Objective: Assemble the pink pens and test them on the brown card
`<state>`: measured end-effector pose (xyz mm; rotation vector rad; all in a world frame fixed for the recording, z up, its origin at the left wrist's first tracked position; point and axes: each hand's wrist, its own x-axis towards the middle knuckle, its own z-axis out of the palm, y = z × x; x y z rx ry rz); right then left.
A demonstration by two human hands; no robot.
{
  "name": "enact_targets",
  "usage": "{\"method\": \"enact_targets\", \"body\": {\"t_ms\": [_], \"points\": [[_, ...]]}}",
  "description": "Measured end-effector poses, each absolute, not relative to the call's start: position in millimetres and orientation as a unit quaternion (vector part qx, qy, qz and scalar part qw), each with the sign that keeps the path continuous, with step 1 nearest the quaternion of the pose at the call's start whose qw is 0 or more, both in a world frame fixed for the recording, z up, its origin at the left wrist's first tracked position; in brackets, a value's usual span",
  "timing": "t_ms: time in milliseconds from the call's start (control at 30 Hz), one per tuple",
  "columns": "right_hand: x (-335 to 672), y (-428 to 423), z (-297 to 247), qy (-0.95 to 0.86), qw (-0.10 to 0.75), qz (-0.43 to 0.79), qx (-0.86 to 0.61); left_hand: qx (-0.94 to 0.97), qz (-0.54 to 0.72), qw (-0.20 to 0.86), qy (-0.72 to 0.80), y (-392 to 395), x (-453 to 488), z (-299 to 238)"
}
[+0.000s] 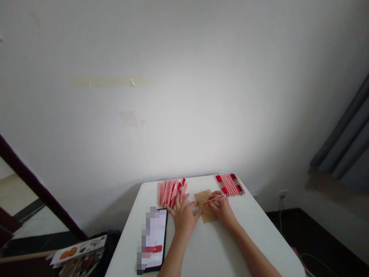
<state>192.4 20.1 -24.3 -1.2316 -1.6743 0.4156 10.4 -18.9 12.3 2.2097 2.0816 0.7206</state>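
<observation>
A small sheet of brown paper (210, 217) lies on the white table (210, 250), between my two hands. My right hand (223, 209) grips a pink pen (215, 199), its tip over the paper. Spread out flat, my left hand (184, 215) has its thumb near the paper's left edge and its other fingers close to a bunch of pens (165, 192), mostly pink with some red. Beyond my right hand lies a row of pens (230, 184), pink with a few red and black ones.
A phone (155, 238) with its screen lit lies left of my left forearm. The table's far edge stands near the white wall (187, 115). Left of the table is a box (79, 250) on a dark bag; a grey curtain (346, 146) hangs at right.
</observation>
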Motion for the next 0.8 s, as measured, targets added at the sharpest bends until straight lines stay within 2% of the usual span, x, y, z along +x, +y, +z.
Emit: {"method": "enact_targets", "body": {"t_ms": [800], "points": [[196.1, 22.3, -25.2, -0.675, 0.519, 0.127, -0.509, 0.710, 0.242, 0.005, 0.661, -18.9, 10.4, 10.9]]}}
